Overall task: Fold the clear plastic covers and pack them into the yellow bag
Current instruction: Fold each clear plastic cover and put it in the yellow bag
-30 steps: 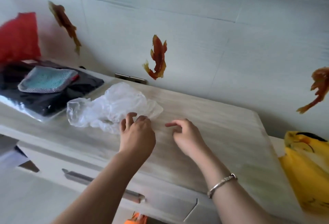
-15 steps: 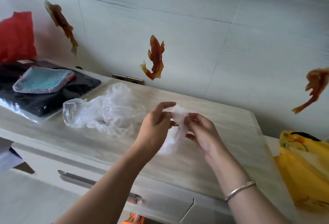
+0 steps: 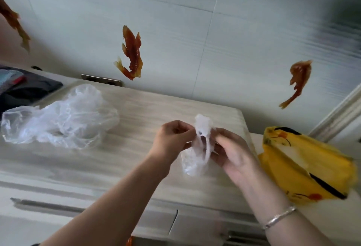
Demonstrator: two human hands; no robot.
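Looks like the folding step is in hand: the left hand (image 3: 172,140) and right hand (image 3: 232,152) both pinch one clear plastic cover (image 3: 197,148), bunched up and held in the air just above the wooden cabinet top (image 3: 136,159). Next move, I'd guess, is squeezing it into a tight bundle and swinging it right to the yellow bag (image 3: 304,169), which lies slumped beside the cabinet. Its mouth doesn't look open, so it probably needs a hand to spread it. A loose pile of clear covers (image 3: 58,120) waits on the left, well apart. Dark stuff at the far left edge isn't in the way.
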